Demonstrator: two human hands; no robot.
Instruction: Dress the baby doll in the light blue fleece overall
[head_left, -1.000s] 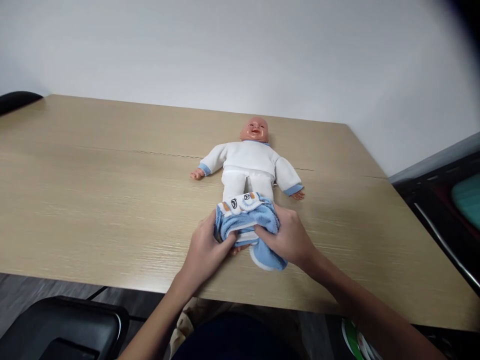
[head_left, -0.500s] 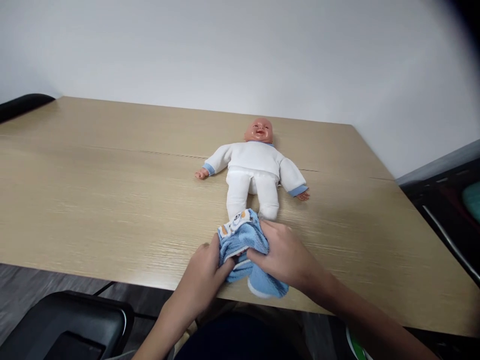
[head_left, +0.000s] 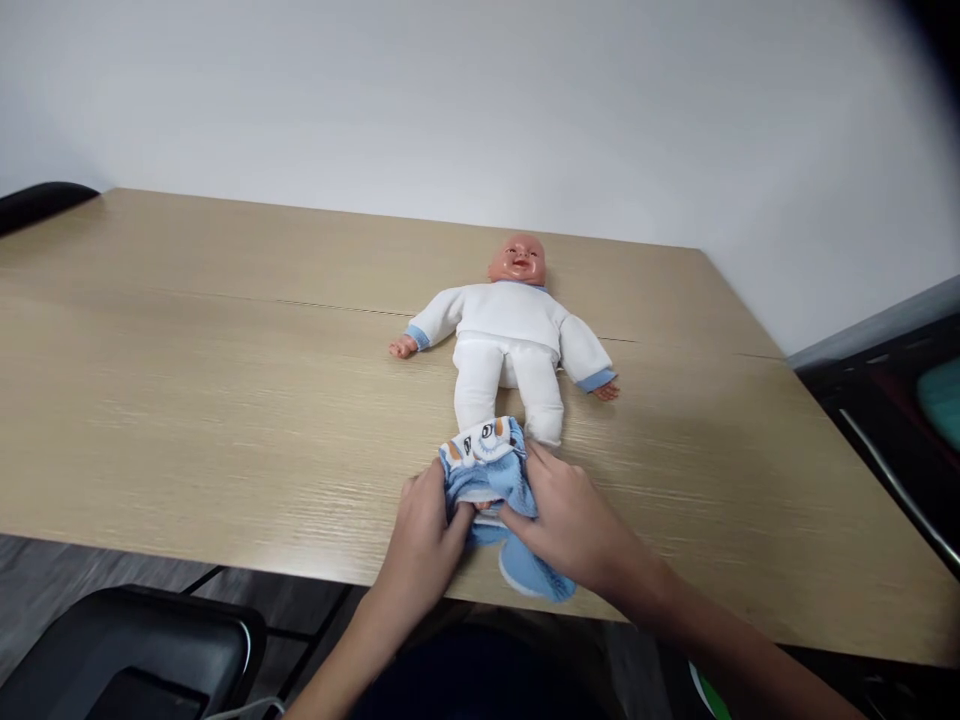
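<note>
A baby doll (head_left: 510, 335) in a white top and white trousers lies face up on the wooden table (head_left: 187, 400), head toward the wall. At its feet a small blue garment (head_left: 491, 470) with a white cartoon-eyed band is bunched up. My left hand (head_left: 424, 540) pinches the garment's left side and my right hand (head_left: 574, 525) pinches its right side. One doll leg goes into the bunched cloth; the other leg lies beside my right hand. A blue and white part of the garment hangs near the table's front edge.
A black chair (head_left: 135, 655) stands at the lower left under the table edge. Another dark chair back (head_left: 37, 200) shows at the far left. Dark furniture with a teal item (head_left: 945, 395) stands to the right. A white wall rises behind the table.
The garment has come down off the doll's legs toward the feet, then shifted slightly back up. Both hands kept hold of it throughout. The doll has barely moved.
</note>
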